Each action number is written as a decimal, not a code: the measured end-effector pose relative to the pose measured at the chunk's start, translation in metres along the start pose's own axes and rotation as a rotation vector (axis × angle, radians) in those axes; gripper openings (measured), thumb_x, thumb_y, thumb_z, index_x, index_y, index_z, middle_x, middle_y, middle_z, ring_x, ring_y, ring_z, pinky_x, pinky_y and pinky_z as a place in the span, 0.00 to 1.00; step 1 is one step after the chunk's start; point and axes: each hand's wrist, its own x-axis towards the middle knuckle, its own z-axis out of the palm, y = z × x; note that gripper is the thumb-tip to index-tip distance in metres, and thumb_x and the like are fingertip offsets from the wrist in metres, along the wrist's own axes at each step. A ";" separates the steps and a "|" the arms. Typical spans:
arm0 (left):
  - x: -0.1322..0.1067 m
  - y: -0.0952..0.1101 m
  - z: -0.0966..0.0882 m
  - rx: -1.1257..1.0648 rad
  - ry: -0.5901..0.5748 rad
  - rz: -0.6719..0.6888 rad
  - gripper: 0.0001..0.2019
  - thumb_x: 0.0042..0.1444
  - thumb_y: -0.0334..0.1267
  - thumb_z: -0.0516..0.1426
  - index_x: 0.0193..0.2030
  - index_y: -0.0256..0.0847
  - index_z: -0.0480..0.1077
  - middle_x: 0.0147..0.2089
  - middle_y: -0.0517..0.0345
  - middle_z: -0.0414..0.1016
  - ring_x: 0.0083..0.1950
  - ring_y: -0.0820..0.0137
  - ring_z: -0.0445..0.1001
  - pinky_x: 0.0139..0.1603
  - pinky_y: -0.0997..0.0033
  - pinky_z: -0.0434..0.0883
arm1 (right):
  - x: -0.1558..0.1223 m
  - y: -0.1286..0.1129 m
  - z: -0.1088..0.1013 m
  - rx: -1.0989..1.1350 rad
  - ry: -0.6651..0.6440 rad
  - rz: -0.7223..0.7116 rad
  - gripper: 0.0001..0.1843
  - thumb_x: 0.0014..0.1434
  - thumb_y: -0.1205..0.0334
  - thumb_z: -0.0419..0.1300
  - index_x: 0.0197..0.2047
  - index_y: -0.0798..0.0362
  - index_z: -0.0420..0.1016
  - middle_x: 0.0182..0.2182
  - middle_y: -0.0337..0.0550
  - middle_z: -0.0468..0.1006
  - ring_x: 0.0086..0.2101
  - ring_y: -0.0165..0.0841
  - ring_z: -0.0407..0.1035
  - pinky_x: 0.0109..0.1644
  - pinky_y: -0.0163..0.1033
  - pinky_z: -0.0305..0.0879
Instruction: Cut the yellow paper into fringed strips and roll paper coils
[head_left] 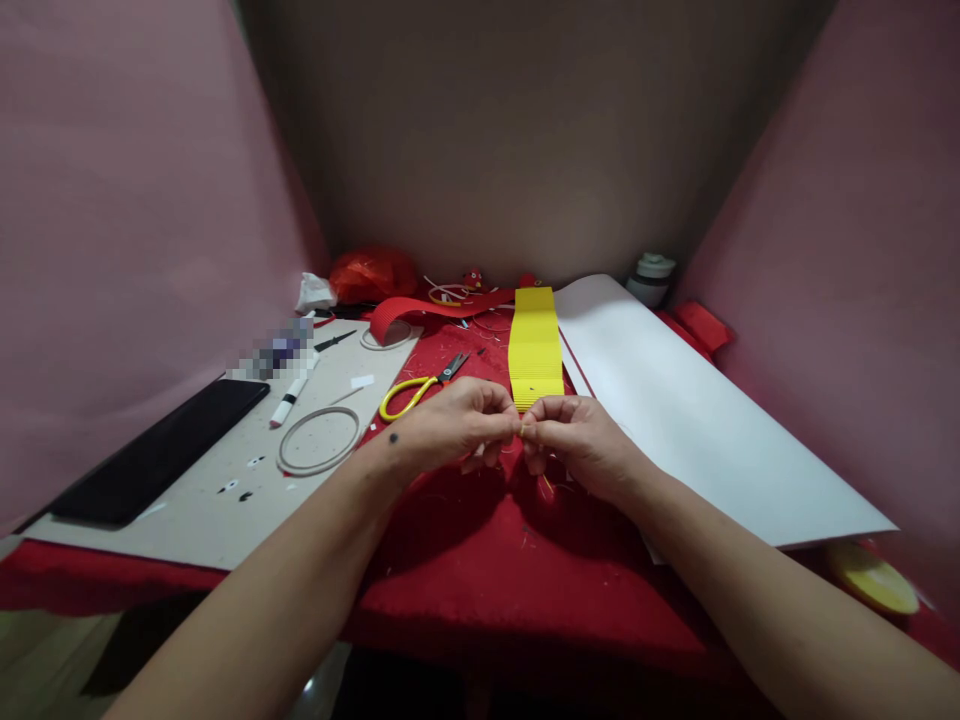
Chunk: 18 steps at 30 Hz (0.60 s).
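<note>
Together, left hand (pixel 450 425) and right hand (pixel 577 440) curled knuckles-up, fingertips meeting, both pinched tight on a small yellow scrap (pixel 523 429), yellow corrugated strip (pixel 535 345) just beyond the fingers

Both bare forearms are seen stretched forward from the lower corners of the view, converging towards the middle. The left forearm (pixel 300 560) is angled up and to the right, the right forearm (pixel 750 590) up and to the left. The left hand (pixel 450 425) and the right hand (pixel 581 440) are held backs-up, side by side, with their fingertips met at one spot between them. On each hand thumb and forefinger are pressed shut in a pinch, and the other fingers are curled under. A small dark mark is seen on the left wrist.
</note>
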 end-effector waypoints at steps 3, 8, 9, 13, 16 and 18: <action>0.000 -0.001 0.000 -0.030 -0.011 0.011 0.06 0.53 0.37 0.55 0.30 0.37 0.64 0.17 0.65 0.64 0.16 0.79 0.61 0.17 0.80 0.59 | 0.000 -0.001 0.000 0.039 -0.015 -0.003 0.08 0.49 0.60 0.63 0.27 0.54 0.69 0.16 0.38 0.73 0.15 0.25 0.61 0.17 0.31 0.50; -0.001 -0.002 -0.001 -0.084 0.021 0.015 0.05 0.52 0.36 0.54 0.29 0.37 0.64 0.17 0.65 0.63 0.16 0.80 0.59 0.16 0.80 0.58 | 0.000 -0.005 0.000 0.102 -0.037 -0.002 0.06 0.48 0.62 0.64 0.27 0.55 0.71 0.18 0.37 0.72 0.17 0.26 0.65 0.20 0.31 0.53; -0.001 -0.002 -0.002 -0.082 0.032 0.017 0.05 0.52 0.36 0.54 0.29 0.37 0.64 0.17 0.66 0.63 0.16 0.80 0.59 0.16 0.80 0.58 | 0.001 -0.005 0.000 0.112 -0.037 -0.004 0.06 0.48 0.62 0.64 0.27 0.55 0.71 0.19 0.37 0.72 0.17 0.26 0.65 0.20 0.32 0.54; -0.001 -0.002 -0.003 -0.037 0.073 0.027 0.05 0.52 0.36 0.54 0.29 0.38 0.64 0.17 0.66 0.63 0.16 0.80 0.60 0.18 0.80 0.58 | 0.001 -0.007 -0.001 0.136 -0.030 -0.021 0.06 0.47 0.63 0.64 0.27 0.55 0.71 0.21 0.37 0.73 0.18 0.26 0.67 0.23 0.33 0.57; -0.001 -0.001 -0.003 -0.014 0.112 0.022 0.06 0.54 0.38 0.53 0.30 0.38 0.65 0.18 0.64 0.64 0.16 0.79 0.61 0.17 0.79 0.57 | 0.001 -0.008 -0.001 0.133 -0.014 -0.028 0.06 0.47 0.63 0.64 0.26 0.55 0.71 0.22 0.38 0.73 0.19 0.27 0.67 0.24 0.33 0.57; -0.001 0.000 -0.002 -0.004 0.118 0.019 0.08 0.54 0.40 0.53 0.31 0.38 0.65 0.18 0.64 0.65 0.16 0.79 0.61 0.16 0.79 0.56 | 0.001 -0.009 0.000 0.127 -0.004 -0.028 0.07 0.48 0.62 0.64 0.25 0.55 0.71 0.21 0.38 0.73 0.19 0.26 0.67 0.24 0.34 0.57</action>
